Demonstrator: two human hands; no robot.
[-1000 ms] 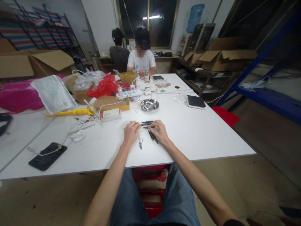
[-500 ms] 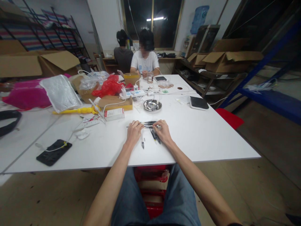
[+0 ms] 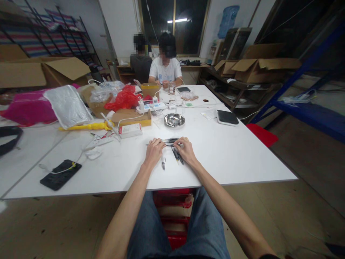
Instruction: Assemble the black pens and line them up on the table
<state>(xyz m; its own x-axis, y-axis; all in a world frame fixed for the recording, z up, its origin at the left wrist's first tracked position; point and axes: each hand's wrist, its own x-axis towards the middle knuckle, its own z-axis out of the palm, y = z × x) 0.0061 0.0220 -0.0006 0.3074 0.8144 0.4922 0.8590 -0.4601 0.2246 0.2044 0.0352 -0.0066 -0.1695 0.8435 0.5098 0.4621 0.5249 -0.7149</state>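
Hands unmoved | left hand [image 3: 153, 151] – right hand [image 3: 185, 150] palms down | fingers curled on pens [image 3: 169, 141]

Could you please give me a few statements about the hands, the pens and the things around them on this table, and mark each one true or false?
1. Both the left hand and the right hand rest on a cluster of pens on the white table. True.
2. The metal bowl sits between the person's body and the pens. False: it lies beyond the pens, farther from the person.
3. A black phone lies to the left of the hands, near the table's front edge. True.
4. The right hand is lifted high above the table holding a cup. False: it is down on the pens.
5. A red plastic bag lies among the clutter at the far left. True.
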